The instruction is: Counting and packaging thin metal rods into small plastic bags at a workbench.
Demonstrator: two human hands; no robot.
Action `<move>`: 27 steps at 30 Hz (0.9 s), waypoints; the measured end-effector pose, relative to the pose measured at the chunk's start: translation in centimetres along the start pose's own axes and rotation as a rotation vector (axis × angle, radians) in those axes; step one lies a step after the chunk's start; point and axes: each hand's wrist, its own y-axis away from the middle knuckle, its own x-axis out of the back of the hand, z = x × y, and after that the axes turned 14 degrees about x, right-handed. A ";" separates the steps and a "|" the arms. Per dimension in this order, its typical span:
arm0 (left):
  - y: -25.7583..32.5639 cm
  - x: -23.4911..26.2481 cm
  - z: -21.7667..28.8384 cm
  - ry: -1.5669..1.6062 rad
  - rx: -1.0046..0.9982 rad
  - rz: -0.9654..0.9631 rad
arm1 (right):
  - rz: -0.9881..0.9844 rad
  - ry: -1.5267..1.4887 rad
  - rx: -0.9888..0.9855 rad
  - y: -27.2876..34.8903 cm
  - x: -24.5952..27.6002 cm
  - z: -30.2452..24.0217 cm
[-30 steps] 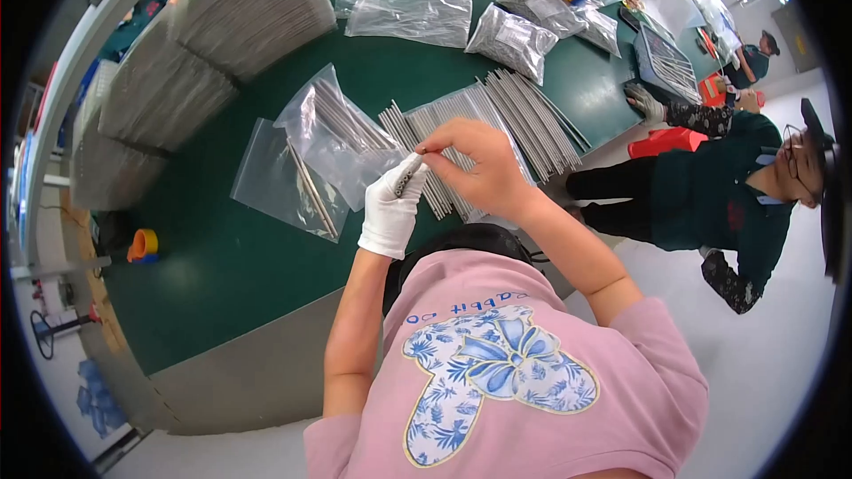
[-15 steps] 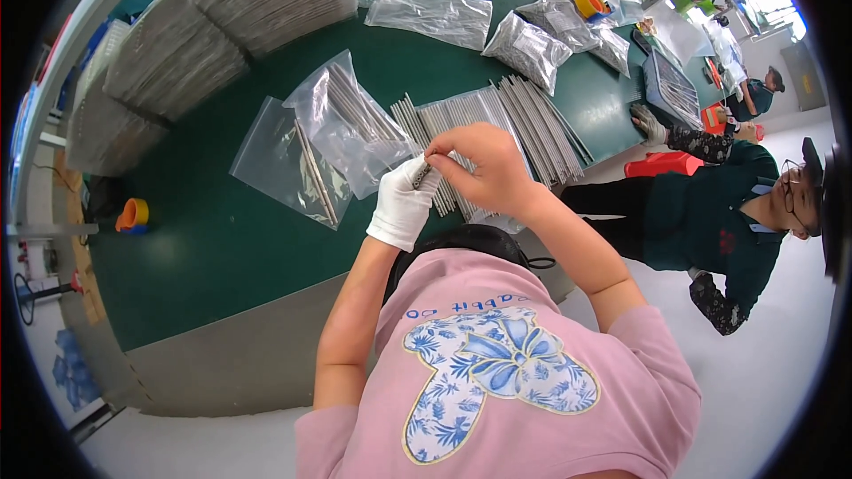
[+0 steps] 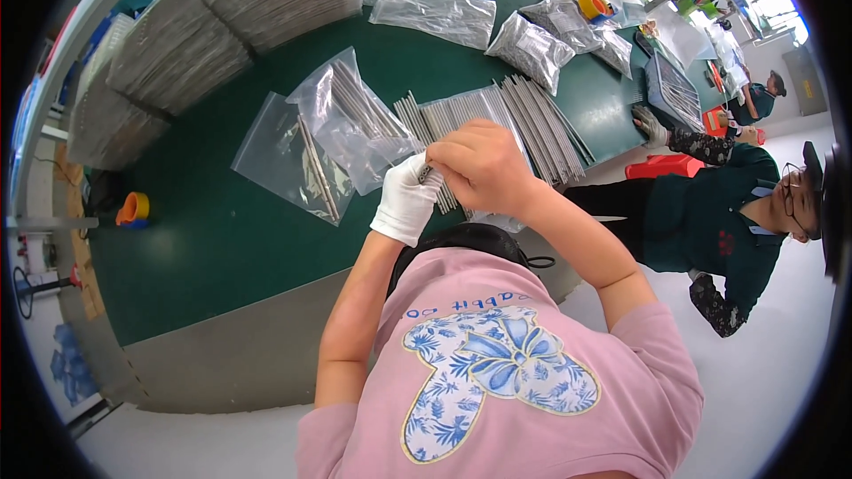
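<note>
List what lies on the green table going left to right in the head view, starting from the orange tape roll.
Orange tape roll → flat clear bag → left hand in a white glove → right hand → row of metal rods → co-worker's gloved hand.

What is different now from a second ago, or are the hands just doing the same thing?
Little changed. The gloved left hand and bare right hand stay together over the metal rods, pinching a few between them; nothing was let go. The plastic bags and the co-worker kept their places.
</note>
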 end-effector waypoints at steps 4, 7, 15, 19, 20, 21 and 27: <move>-0.2 0.2 -0.1 0.015 0.008 -0.004 | 0.049 -0.008 -0.006 -0.1 -0.2 0.2; -0.2 0.1 -0.2 -0.001 0.024 0.009 | 0.019 -0.012 -0.020 -0.2 0.0 0.1; -0.5 -0.3 -0.5 0.042 -0.010 0.021 | 0.081 -0.055 -0.081 -2.2 2.2 -0.1; -0.4 -0.2 0.3 -0.008 0.003 0.038 | 0.029 -0.104 -0.040 -1.3 1.5 0.5; -0.4 -0.3 0.6 0.019 -0.013 0.044 | 0.036 -0.119 -0.050 -1.1 1.3 0.6; -0.4 -0.2 0.7 0.044 -0.028 0.049 | 0.035 -0.123 -0.049 -1.0 1.0 0.6; -0.3 0.1 -0.1 -0.001 0.018 -0.003 | 0.010 -0.133 -0.062 -0.9 0.6 0.6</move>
